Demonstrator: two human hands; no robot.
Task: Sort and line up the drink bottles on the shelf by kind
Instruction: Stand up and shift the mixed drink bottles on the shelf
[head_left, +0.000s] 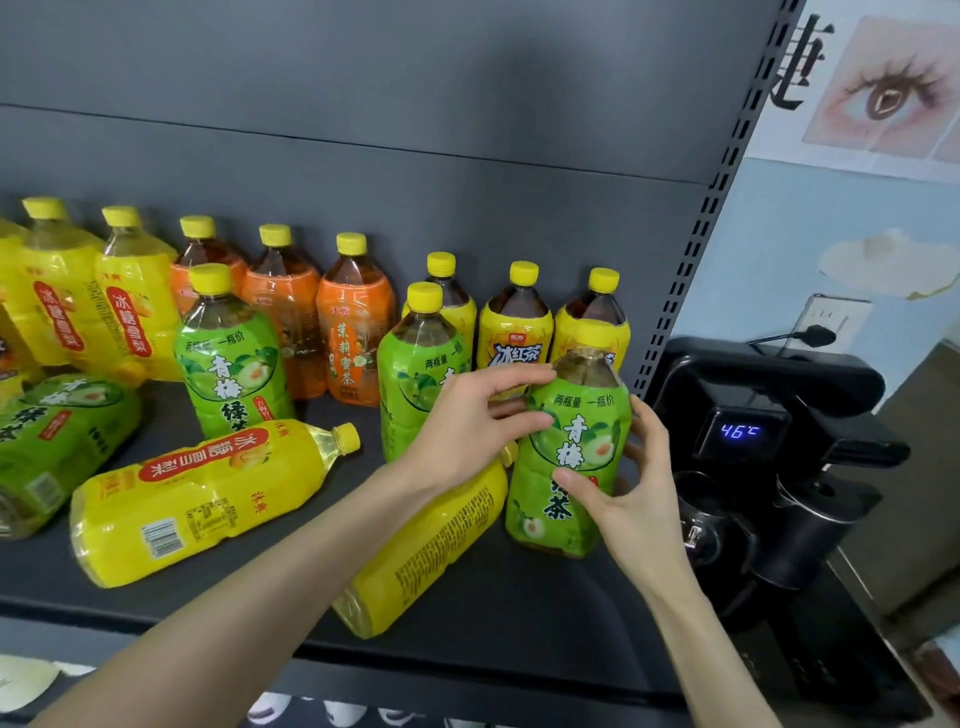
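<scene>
On the shelf (488, 603), left hand (462, 423) and right hand (626, 491) grip a green bottle (574, 441) (upright).

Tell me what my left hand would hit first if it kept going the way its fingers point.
The left hand points right at the upright green bottle, and its fingertips seem to be on that bottle's shoulder. Depth is hard to judge.

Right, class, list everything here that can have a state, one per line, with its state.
held green tea bottle: upright, gripped by left hand and right hand
front yellow bottle: lying
yellow bottle under left arm: lying
far-left green bottle: lying
orange bottles: upright
dispenser display: lit, reading 46
wall plug: plugged in
</scene>
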